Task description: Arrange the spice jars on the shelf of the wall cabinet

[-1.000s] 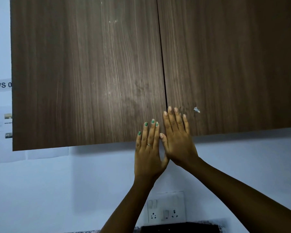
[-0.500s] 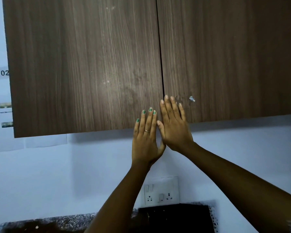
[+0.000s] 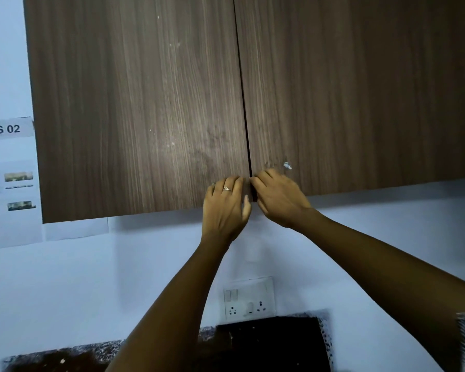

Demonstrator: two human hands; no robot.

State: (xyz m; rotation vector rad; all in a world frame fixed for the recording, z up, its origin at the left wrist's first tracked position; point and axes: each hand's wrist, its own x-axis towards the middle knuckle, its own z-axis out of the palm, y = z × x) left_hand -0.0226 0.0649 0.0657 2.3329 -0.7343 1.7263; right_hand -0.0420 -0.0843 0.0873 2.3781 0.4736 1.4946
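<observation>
The wall cabinet has two dark wood-grain doors, the left door (image 3: 134,108) and the right door (image 3: 360,89), both closed with a thin seam between them. My left hand (image 3: 224,208), with a ring on it, has its fingers curled at the left door's inner edge near the bottom. My right hand (image 3: 278,197) curls its fingertips on the right door's inner edge, just across the seam. The two hands nearly touch. No spice jars and no shelf show; the doors hide the cabinet's inside.
A white switch and socket plate (image 3: 249,299) sits on the pale wall below the cabinet. Printed sheets marked "WS 02" (image 3: 8,183) hang to the left. A speckled dark counter (image 3: 65,358) and a black object (image 3: 269,345) lie at the bottom.
Both hands were flat against the doors with fingers straight up. Now the fingers are bent and hooked at the seam between the doors. The view has tilted slightly downward.
</observation>
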